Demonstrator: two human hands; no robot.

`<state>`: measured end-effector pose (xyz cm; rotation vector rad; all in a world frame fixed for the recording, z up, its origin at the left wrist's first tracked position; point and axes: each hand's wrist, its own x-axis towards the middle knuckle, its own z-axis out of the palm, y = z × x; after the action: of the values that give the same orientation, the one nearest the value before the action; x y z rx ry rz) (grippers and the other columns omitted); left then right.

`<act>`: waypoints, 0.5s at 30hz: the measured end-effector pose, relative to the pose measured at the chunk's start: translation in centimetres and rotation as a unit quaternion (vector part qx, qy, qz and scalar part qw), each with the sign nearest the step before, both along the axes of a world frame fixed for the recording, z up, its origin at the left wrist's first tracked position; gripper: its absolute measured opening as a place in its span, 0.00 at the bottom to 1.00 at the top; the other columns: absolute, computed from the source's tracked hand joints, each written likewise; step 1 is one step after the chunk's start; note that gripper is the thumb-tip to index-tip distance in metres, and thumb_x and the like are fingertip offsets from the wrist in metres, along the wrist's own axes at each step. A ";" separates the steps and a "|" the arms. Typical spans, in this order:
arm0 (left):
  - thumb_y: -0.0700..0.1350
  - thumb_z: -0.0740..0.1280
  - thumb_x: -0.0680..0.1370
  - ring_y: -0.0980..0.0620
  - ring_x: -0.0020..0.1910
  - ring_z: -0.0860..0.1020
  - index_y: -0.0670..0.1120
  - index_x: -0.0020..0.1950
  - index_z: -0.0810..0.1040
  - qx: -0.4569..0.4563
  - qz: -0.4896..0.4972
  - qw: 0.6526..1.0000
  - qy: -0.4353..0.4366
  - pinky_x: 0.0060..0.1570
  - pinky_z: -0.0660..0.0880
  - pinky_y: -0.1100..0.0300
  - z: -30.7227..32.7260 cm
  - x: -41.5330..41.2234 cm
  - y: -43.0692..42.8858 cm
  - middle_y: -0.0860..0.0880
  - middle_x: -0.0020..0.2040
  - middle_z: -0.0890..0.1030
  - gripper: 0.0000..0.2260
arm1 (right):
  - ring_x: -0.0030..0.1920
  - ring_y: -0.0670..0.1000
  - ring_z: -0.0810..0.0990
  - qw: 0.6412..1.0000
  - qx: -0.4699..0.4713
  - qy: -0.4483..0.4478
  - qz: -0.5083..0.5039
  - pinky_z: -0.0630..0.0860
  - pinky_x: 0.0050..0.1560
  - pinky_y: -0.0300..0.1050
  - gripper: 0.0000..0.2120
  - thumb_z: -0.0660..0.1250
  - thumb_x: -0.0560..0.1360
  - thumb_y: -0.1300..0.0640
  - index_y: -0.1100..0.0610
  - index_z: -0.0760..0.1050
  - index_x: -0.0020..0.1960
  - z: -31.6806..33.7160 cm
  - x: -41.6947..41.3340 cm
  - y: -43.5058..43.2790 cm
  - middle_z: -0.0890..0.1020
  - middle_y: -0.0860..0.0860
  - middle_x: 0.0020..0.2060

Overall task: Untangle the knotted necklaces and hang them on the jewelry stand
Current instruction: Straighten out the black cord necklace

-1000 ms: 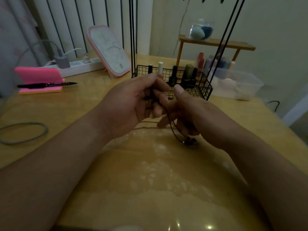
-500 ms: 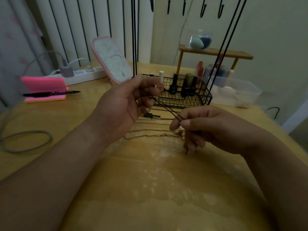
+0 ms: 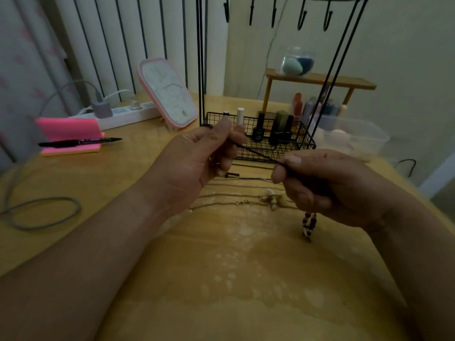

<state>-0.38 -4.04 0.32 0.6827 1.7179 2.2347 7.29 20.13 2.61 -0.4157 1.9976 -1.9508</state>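
Note:
A dark cord necklace point(image 3: 261, 155) is stretched taut between my two hands above the wooden table point(image 3: 246, 279). My left hand point(image 3: 197, 163) pinches one end of it at the fingertips. My right hand point(image 3: 327, 185) pinches the other end, and a brown-and-white beaded pendant point(image 3: 309, 225) dangles below that hand. Several thin chain necklaces point(image 3: 241, 193) lie in rows on the table under my hands, one with a pale charm point(image 3: 272, 199). The black wire jewelry stand point(image 3: 270, 141) rises behind them, its hooks point(image 3: 301, 19) bare at the top of the view.
Nail polish bottles point(image 3: 258, 129) sit in the stand's basket. A pink-framed mirror point(image 3: 167, 94), a power strip point(image 3: 123, 114), a pink notepad with a pen point(image 3: 78, 142), a grey cable loop point(image 3: 41, 212), a clear plastic box point(image 3: 354, 139) and a small wooden shelf point(image 3: 320, 81) surround the work area.
My hands have drawn apart, pulling the dark cord straight between them. The beaded pendant now hangs free under my right hand, and the chains on the table have come into view.

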 end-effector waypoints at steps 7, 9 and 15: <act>0.57 0.63 0.84 0.53 0.32 0.69 0.47 0.43 0.75 0.012 0.096 0.995 -0.024 0.31 0.64 0.59 0.2 -0.4 -0.5 0.50 0.33 0.72 0.17 | 0.25 0.49 0.78 0.997 -0.053 -0.040 0.046 0.72 0.24 0.38 0.15 0.62 0.80 0.52 0.61 0.82 0.53 0.4 0.2 0.0 0.82 0.57 0.32; 0.57 0.63 0.85 0.53 0.32 0.69 0.48 0.42 0.74 0.032 0.110 0.993 -0.034 0.31 0.63 0.59 0.2 -0.6 -0.7 0.50 0.33 0.71 0.17 | 0.28 0.52 0.82 0.994 -0.069 -0.053 0.061 0.78 0.28 0.41 0.16 0.61 0.80 0.52 0.62 0.83 0.54 0.4 0.4 0.1 0.84 0.59 0.35; 0.58 0.62 0.85 0.53 0.32 0.69 0.47 0.43 0.75 0.022 0.123 0.991 -0.039 0.31 0.64 0.59 0.0 -0.7 -0.5 0.50 0.33 0.71 0.17 | 0.41 0.58 0.87 0.989 -0.094 -0.077 0.087 0.83 0.39 0.48 0.23 0.55 0.79 0.56 0.65 0.80 0.66 0.3 0.3 0.3 0.85 0.64 0.47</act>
<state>-1.09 -4.49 0.36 0.4045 1.8058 2.4315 7.64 20.45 2.88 -0.4531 1.6320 -2.0025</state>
